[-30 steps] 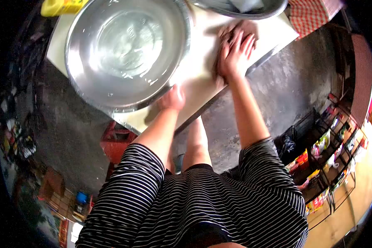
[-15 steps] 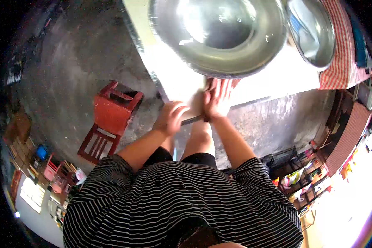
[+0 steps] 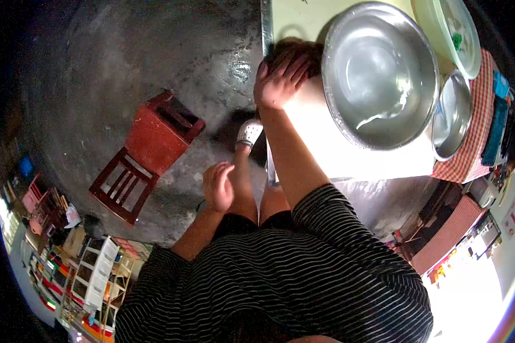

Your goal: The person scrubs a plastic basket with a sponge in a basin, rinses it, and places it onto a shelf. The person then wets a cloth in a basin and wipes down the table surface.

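My right hand (image 3: 277, 86) lies flat with its fingers spread on a dark brown cloth (image 3: 292, 47), close to the table's left edge. The cloth's lower part is hidden under the fingers. Just right of it stands a large metal basin (image 3: 333, 106) with some liquid or a wet shine inside. The table (image 3: 360, 163) has a pale top that glares white near me. My left hand (image 3: 218, 187) hangs over the floor beside my leg, away from the table. It holds nothing, and its fingers are loosely bent with gaps showing.
A smaller metal bowl (image 3: 468, 117) and a pale green plastic tub (image 3: 469, 66) stand at the table's right side, beside a red-checked cloth (image 3: 460, 168). On the grey floor to the left is a red wooden chair (image 3: 157, 134). Cluttered shelving (image 3: 94, 274) is at lower left.
My right hand and the brown cloth have moved from the table's near edge to farther along its left side. My left hand has drawn back from the table corner. The view has turned.
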### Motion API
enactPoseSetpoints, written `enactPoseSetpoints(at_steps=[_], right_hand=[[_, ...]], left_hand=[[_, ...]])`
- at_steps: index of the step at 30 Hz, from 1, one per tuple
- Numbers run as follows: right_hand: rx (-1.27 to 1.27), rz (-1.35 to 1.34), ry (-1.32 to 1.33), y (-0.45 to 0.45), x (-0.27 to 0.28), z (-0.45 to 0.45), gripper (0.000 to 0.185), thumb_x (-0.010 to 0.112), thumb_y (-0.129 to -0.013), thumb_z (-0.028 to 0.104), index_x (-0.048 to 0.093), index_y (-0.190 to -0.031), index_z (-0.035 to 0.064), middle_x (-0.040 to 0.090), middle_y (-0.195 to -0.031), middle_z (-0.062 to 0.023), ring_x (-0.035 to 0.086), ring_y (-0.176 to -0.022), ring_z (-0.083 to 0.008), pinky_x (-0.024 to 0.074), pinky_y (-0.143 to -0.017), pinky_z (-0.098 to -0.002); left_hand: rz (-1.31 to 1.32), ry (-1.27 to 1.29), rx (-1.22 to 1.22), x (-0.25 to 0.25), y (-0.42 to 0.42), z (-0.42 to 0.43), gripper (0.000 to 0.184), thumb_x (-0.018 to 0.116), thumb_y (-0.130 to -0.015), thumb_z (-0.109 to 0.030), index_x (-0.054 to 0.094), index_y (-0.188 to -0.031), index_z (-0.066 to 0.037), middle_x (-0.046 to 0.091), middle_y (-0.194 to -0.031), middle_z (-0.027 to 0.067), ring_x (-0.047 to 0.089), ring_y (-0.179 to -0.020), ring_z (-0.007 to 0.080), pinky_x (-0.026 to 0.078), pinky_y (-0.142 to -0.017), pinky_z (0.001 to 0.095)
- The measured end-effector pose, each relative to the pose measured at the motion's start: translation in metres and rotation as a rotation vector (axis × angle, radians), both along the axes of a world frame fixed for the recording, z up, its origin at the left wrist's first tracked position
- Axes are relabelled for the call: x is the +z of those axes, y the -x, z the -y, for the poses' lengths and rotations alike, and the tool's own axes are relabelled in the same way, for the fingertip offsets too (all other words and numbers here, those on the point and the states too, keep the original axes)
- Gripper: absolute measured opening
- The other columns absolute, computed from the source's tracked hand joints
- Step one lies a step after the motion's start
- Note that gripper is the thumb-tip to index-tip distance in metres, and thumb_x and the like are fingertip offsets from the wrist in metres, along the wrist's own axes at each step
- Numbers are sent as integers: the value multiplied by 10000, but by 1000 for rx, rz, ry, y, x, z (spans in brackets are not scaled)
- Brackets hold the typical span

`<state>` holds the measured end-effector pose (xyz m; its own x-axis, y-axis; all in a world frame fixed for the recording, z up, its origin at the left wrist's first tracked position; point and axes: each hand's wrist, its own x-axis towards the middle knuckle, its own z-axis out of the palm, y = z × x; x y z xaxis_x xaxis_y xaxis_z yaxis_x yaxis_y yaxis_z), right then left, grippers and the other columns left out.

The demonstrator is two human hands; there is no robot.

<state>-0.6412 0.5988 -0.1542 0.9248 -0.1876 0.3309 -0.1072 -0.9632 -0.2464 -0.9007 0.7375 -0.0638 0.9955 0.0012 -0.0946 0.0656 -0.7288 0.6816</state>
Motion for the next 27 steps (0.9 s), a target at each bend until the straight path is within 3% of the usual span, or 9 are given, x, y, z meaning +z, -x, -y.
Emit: enactPoseSetpoints(at_steps=[7, 9, 11, 12, 17, 22, 24, 25, 27], right_hand=[[-321, 275, 31, -156, -17, -27, 794, 521, -823, 448, 335, -1385, -82, 280, -1445, -360, 321, -1313, -501, 248, -1094, -584], [-228, 152, -39, -190, -16, -25, 809, 467, -879, 486, 287, -1424, -84, 236, -1455, -386, 213, -1383, -491, 140, -1152, -512], [-123, 268, -4, -231, -16, -28, 665, 488, -902, 389, 368, -1407, -27, 308, -1446, -339, 292, -1348, -470, 225, -1123, -495], [-14, -98, -40, -219, 77, -39, 461, 508, -906, 268, 499, -1317, 59, 435, -1411, -219, 370, -1321, -389, 312, -1076, -491], [158, 246, -25, -308, -18, -25, 494, 519, -884, 308, 503, -1317, 70, 438, -1412, -215, 365, -1312, -431, 306, -1064, -535], [500, -15, -107, -263, -22, -8, 566, 445, -951, 396, 376, -1449, 137, 343, -1494, -198, 314, -1352, -440, 280, -1084, -567], [560, 198, -91, -190, 21, -18, 413, 519, -899, 144, 523, -1308, 94, 450, -1369, -242, 433, -1204, -457, 370, -1006, -498], [596, 115, -150, -171, 11, -8, 530, 483, -914, 239, 381, -1389, 27, 389, -1395, -298, 380, -1268, -484, 299, -1076, -554], [448, 164, -95, -96, 0, -5, 500, 527, -913, 142, 426, -1400, 85, 396, -1434, -231, 377, -1313, -431, 320, -1085, -503]], left_hand=[[-79, -36, 169, 6, 39, -11, 352, 484, -807, 22, 606, -1128, -54, 586, -1136, 178, 538, -1082, 380, 391, -950, 489], [-129, -45, 201, 2, 59, -13, 322, 488, -813, 5, 611, -1101, -68, 572, -1147, 171, 528, -1078, 383, 398, -937, 487], [-160, -69, 223, 0, 67, -15, 315, 491, -815, -2, 608, -1097, -75, 564, -1151, 169, 521, -1077, 383, 402, -932, 483], [-163, -60, 215, -4, 73, -17, 316, 494, -815, -5, 604, -1102, -77, 561, -1153, 169, 518, -1077, 382, 401, -933, 481], [-101, 10, 197, -29, 83, -37, 323, 509, -813, -11, 597, -1116, -77, 556, -1157, 170, 515, -1074, 377, 401, -935, 477], [-91, -28, 148, -11, 40, -68, 386, 527, -765, 52, 598, -1123, -74, 562, -1152, 164, 526, -1076, 363, 412, -929, 462], [-73, -13, 115, -1, 23, -75, 412, 531, -749, 71, 594, -1130, -73, 565, -1158, 158, 528, -1088, 357, 411, -934, 454], [-71, -15, 92, 7, 11, -78, 423, 533, -743, 78, 591, -1132, -74, 566, -1162, 155, 528, -1096, 354, 409, -938, 451], [-55, -3, 66, 14, -4, -84, 430, 537, -736, 84, 588, -1131, -76, 568, -1172, 149, 527, -1109, 350, 405, -946, 450]])
